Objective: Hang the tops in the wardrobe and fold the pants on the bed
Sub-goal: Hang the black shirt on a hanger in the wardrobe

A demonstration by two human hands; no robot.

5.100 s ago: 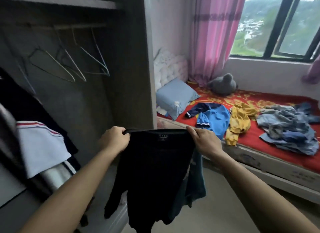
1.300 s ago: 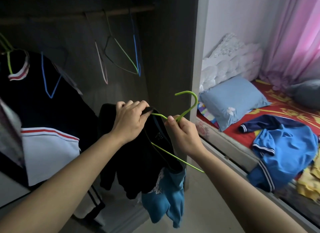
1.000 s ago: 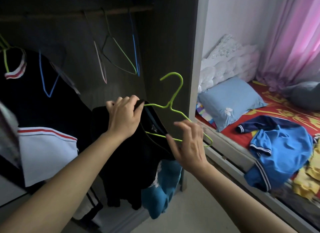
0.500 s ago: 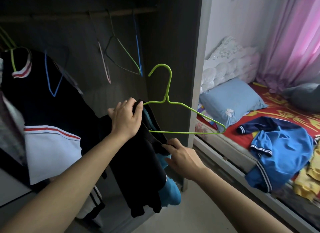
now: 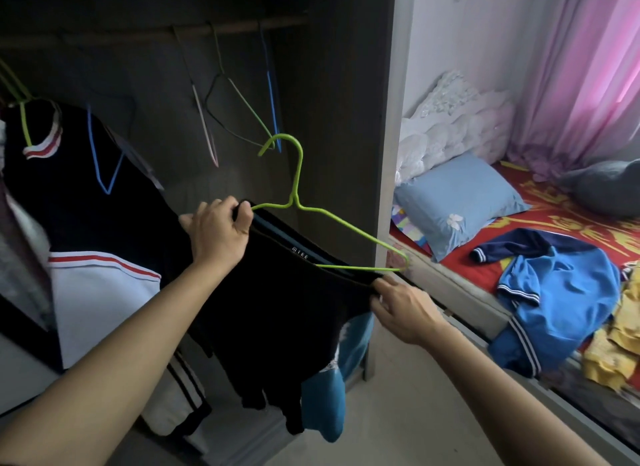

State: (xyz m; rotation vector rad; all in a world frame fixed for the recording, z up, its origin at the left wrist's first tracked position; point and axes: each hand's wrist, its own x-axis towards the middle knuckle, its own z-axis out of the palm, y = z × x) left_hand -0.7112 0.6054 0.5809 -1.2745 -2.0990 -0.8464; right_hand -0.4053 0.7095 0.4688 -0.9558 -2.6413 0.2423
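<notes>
— Dark wooden wardrobe (image 5: 346,119) at the left, bed with a red cover (image 5: 540,219) at the right. Where is the black fabric top (image 5: 277,292)?
— It hangs in the air before the open wardrobe, stretched between both hands. The green wire hanger (image 5: 294,204) is only partly inside its collar.
— How does the hanger lie?
— Its long axis slopes from upper left down to lower right, and the hook points up. The left hand (image 5: 221,233) grips the collar, I think together with the left arm of the hanger. The right hand (image 5: 401,306) pinches the collar edge just under the right tip, which is bare outside the cloth.
— So which hand makes the next move?
— Probably the right one: it is nearest to the bare tip and must pull the collar outward over it. The wooden rail (image 5: 235,29) with empty wire hangers (image 5: 251,112) is above the left hand, so that hand is nearer for hanging. A blue garment (image 5: 325,403) hangs under the top.
</notes>
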